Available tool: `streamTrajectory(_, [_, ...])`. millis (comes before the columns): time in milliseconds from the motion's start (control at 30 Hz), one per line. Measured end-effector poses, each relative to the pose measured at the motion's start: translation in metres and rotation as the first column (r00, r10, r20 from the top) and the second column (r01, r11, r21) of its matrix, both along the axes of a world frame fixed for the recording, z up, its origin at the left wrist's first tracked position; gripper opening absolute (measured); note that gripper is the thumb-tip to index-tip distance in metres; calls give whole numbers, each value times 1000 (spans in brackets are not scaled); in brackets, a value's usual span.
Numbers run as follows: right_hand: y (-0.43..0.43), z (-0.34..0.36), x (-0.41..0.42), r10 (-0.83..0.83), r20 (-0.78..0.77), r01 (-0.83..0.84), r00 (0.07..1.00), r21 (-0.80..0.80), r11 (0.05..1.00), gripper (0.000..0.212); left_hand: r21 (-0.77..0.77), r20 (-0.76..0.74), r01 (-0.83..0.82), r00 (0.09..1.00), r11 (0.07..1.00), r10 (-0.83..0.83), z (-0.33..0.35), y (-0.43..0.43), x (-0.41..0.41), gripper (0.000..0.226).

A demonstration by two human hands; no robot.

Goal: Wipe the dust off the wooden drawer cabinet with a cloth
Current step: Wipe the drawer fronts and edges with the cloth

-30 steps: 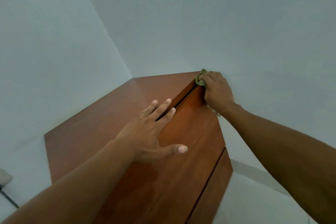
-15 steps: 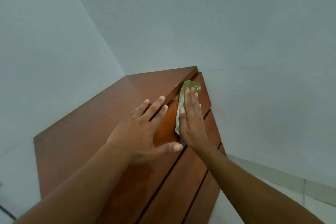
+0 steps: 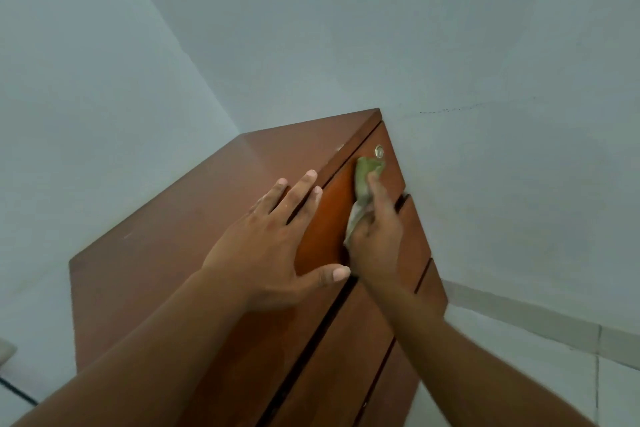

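A reddish-brown wooden drawer cabinet point(image 3: 166, 253) stands in a room corner, seen from above. My left hand point(image 3: 270, 239) lies flat on its top at the front edge, fingers straight, thumb down over the top drawer front point(image 3: 325, 225). My right hand point(image 3: 377, 239) holds a bunched green cloth point(image 3: 363, 173) against that drawer front, index finger stretched along the cloth. The cloth's upper end sits just below a round metal lock point(image 3: 379, 151). Two lower drawer fronts show beneath my right forearm.
Pale walls meet directly behind the cabinet. A light baseboard point(image 3: 519, 319) and floor tiles run along the right. A white object point(image 3: 5, 350) and a dark cable point(image 3: 17, 392) lie at the lower left edge.
My right hand brought the cloth from the cabinet's top right corner down onto the top drawer front, and the lock now shows above it. My left hand has stayed in place.
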State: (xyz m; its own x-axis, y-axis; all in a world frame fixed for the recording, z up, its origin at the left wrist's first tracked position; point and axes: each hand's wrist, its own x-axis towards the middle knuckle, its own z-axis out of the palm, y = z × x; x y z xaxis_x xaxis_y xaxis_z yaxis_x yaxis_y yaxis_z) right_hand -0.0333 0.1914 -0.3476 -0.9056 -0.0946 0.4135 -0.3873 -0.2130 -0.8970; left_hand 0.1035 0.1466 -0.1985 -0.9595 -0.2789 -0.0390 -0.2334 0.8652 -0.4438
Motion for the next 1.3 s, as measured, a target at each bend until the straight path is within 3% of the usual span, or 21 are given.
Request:
streamTrajectory(100, [-5, -18, 49, 107, -297, -125, 949, -43, 991, 51, 36, -50, 49, 998, 998, -48, -2, -3, 1, 103])
streamTrajectory(267, [-26, -33, 17, -7, -456, 76, 890, 132, 988, 59, 30, -54, 56, 997, 998, -54, -4, -6, 1, 98])
streamTrajectory(367, [-31, -26, -19, -7, -373, 92, 928, 211, 973, 59, 7, -52, 52, 997, 999, -51, -4, -7, 0, 98])
streamTrajectory(467, [-28, -23, -54, -35, -184, 76, 982, 225, 971, 57, 2, -45, 48, 998, 999, -48, -4, -7, 0, 99])
streamTrajectory(633, [-17, -16, -57, -132, 163, 122, 978, 73, 990, 47, -65, -36, 54, 998, 996, -57, -3, -3, 1, 99])
streamTrajectory(667, [-15, -14, -42, -124, 155, 121, 980, 28, 992, 46, -76, -37, 61, 997, 995, -64, -3, -3, 1, 98])
streamTrajectory(733, [-17, -11, 0, -58, -32, 57, 998, -20, 998, 47, -97, -40, 68, 997, 993, -72, -4, -4, 1, 95])
streamTrajectory(800, [-25, -16, 21, -7, -191, 11, 982, 16, 1000, 51, -143, -20, 67, 997, 987, -70, -6, -6, 1, 90])
streamTrajectory(833, [-27, -19, 15, -13, -190, 23, 982, 48, 999, 53, -180, 0, 65, 998, 981, -67, -7, -6, 1, 88])
streamTrajectory(967, [-26, -28, -37, -41, 96, 18, 995, 225, 974, 57, -234, 42, 62, 998, 970, -54, -6, -9, 0, 91])
streamTrajectory(1167, [-3, -21, -51, -92, 378, -18, 921, 276, 961, 43, -250, 36, 53, 998, 967, -46, -4, -4, 2, 88])
streamTrajectory(1300, [35, -11, 8, -2, 347, -77, 938, 211, 974, 32, -282, 34, 31, 999, 959, -22, -3, 7, 4, 86])
